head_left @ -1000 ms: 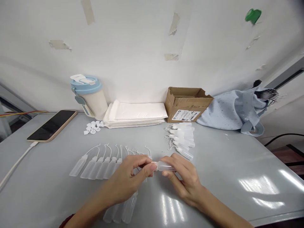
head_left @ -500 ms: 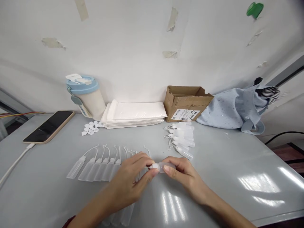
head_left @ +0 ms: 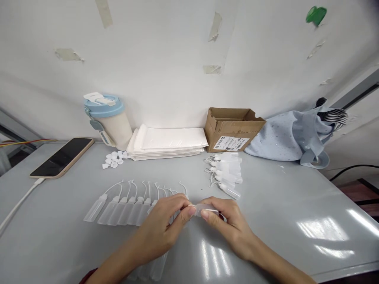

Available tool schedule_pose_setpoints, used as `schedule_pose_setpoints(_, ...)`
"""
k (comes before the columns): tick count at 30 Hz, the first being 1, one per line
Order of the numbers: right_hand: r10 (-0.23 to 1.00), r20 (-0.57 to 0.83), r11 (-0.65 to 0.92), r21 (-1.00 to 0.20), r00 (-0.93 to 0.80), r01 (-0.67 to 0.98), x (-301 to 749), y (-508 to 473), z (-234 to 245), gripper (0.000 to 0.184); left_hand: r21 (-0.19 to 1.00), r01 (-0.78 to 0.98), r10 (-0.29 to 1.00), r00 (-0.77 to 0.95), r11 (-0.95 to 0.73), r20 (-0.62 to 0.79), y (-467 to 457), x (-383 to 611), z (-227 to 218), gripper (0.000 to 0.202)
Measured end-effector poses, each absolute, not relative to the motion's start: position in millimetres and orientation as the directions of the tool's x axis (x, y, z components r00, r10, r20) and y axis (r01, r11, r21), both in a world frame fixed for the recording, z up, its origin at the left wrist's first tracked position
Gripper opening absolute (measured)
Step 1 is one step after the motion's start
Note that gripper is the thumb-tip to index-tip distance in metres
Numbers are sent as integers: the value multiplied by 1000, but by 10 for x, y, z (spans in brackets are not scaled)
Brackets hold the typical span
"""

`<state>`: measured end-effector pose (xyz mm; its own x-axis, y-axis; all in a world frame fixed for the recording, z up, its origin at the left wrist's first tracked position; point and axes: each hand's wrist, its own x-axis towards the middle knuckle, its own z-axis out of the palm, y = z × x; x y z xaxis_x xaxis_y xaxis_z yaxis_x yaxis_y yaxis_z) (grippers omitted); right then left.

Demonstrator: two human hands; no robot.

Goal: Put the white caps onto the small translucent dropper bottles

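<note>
My right hand (head_left: 229, 219) is closed around a small translucent plastic bottle (head_left: 205, 210), held lying sideways just above the table. The thumb and fingers of my left hand (head_left: 170, 221) pinch the white cap (head_left: 192, 206) at the bottle's left end, mostly covering it. Behind and left of my left hand lies a row of similar bottles (head_left: 120, 211) with thin white tubes pointing away from me. More bottles (head_left: 160, 268) lie partly hidden below my left forearm. A pile of bottles with tubes (head_left: 226, 171) rests beyond my right hand.
Several small white caps (head_left: 113, 159) lie near a blue-lidded cup (head_left: 111, 118). Along the wall stand flat white packets (head_left: 171, 140), an open cardboard box (head_left: 233, 130) and a light blue bag (head_left: 278, 134). A phone (head_left: 62, 157) with a white cable lies at the left.
The fingers of my left hand have shifted over the cap, which showed more plainly before. My right hand still holds the bottle, with its grip slightly shifted.
</note>
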<state>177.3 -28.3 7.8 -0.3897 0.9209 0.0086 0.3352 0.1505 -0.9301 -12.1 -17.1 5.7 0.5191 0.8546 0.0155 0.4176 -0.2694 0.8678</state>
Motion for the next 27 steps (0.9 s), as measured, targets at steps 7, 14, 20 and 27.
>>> schedule_pose_setpoints(7,878,-266,-252,-964,-399,89,1765,-222,48,42,892,395,865,502,-221,-8,-174,-104,56,34)
schedule_pose_setpoints(14,946,-131,-78,-980,-295,186,1758,-231,54,42,945,316,809,530,89,-254,-129,-133,122,39)
schedule_pose_setpoints(20,961,-110,-1,-920,-256,393,1756,-227,81,42,891,387,901,431,-236,51,-158,-156,110,32)
schedule_pose_setpoints(27,952,-80,48,-915,-297,401,1784,-205,85,40,603,382,709,464,-701,531,-84,-225,106,16)
